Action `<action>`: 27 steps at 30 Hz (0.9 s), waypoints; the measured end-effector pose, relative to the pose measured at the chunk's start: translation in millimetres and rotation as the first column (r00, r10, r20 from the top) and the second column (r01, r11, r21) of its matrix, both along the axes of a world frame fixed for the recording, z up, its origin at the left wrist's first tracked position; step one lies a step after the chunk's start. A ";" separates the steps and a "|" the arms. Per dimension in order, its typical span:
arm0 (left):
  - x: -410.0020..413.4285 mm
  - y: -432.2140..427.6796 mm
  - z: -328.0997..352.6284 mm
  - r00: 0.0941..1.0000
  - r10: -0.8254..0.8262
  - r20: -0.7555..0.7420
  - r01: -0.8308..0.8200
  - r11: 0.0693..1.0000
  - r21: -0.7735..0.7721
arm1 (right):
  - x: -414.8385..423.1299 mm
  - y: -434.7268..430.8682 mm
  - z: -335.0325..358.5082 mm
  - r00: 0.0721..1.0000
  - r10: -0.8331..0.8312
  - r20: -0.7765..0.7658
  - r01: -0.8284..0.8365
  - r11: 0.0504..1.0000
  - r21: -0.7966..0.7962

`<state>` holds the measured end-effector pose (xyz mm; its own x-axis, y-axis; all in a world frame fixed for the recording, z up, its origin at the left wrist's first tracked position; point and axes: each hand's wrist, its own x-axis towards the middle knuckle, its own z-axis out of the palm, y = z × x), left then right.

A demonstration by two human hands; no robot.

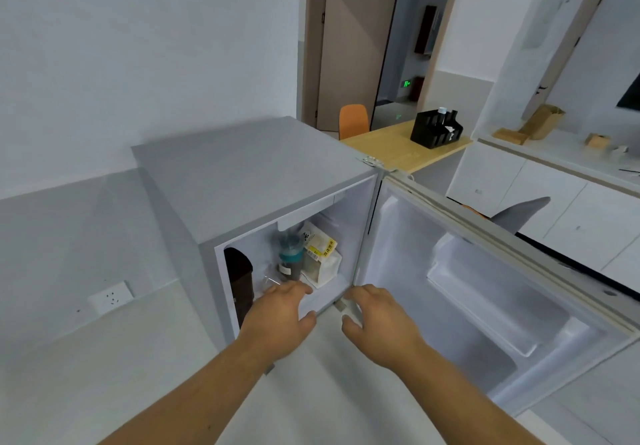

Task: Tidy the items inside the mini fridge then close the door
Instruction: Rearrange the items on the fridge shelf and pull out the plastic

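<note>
A grey mini fridge (242, 174) stands on the floor with its door (485, 288) swung wide open to the right. Inside I see a dark brown container (239, 278) at the left, a clear bottle with a teal band (291, 257) in the middle and a white pouch with a yellow label (320, 254) at the right. My left hand (280, 316) hovers at the fridge opening, fingers apart, just below the bottle, holding nothing. My right hand (377, 323) is open near the lower hinge corner, beside the door's inner edge.
The door's inner shelves (485, 306) hold nothing. A wall socket (110, 297) sits low on the left wall. Behind the fridge are a wooden table (398, 150) with a black organiser (436, 129), an orange chair (353, 120) and white cabinets (554, 195).
</note>
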<state>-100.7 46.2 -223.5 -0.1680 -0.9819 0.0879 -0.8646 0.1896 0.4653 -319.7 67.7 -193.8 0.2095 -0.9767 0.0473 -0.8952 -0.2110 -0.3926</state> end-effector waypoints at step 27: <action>-25.1 -158.4 -118.4 0.543 0.604 -0.584 -0.092 0.734 0.673 | 22.7 -165.4 -113.4 0.906 -0.315 0.284 0.251 0.938 0.238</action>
<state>-125.8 -112.2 -341.9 0.0728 -0.8494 -0.5228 -0.0982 -0.5277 0.8437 -297.0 -97.7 -307.2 -0.0719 -0.9890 -0.1294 -0.7299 0.1406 -0.6689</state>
